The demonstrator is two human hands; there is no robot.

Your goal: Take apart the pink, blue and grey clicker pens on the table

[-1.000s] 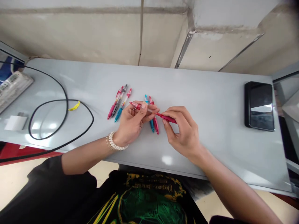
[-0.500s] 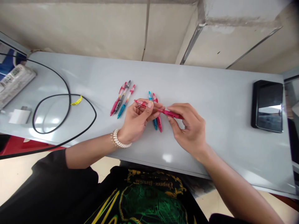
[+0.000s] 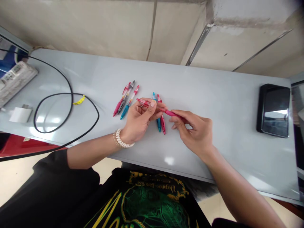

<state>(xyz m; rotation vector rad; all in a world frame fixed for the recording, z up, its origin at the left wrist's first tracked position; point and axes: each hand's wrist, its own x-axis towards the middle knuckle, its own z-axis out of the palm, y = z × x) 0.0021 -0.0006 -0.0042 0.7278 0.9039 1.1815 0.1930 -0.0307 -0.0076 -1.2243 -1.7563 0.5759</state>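
Both my hands hold one pink pen [image 3: 171,113] crosswise above the table. My left hand [image 3: 140,122] pinches its clear clip end between thumb and fingers. The fingers of my right hand [image 3: 196,129] close around the pink grip end, hiding its tip. Beneath the held pen lie a blue pen [image 3: 159,124] and a red pen [image 3: 162,124], side by side and partly covered by my left fingers. Left of my hands rest a pink pen [image 3: 118,107], a grey pen [image 3: 122,105] and a pen with a blue grip and pink top [image 3: 124,111].
A black cable [image 3: 97,109] with a yellow tag [image 3: 79,100] loops across the table's left side. Beyond it are a white charger [image 3: 21,114] and a power strip [image 3: 17,80]. A black box-like device [image 3: 273,110] sits at the far right. A wall [image 3: 114,31] borders the back edge.
My right fingers have shifted their hold on the pen's grip end, and the hand has moved slightly right. My left hand keeps its pinch. The camera view has shifted a little.
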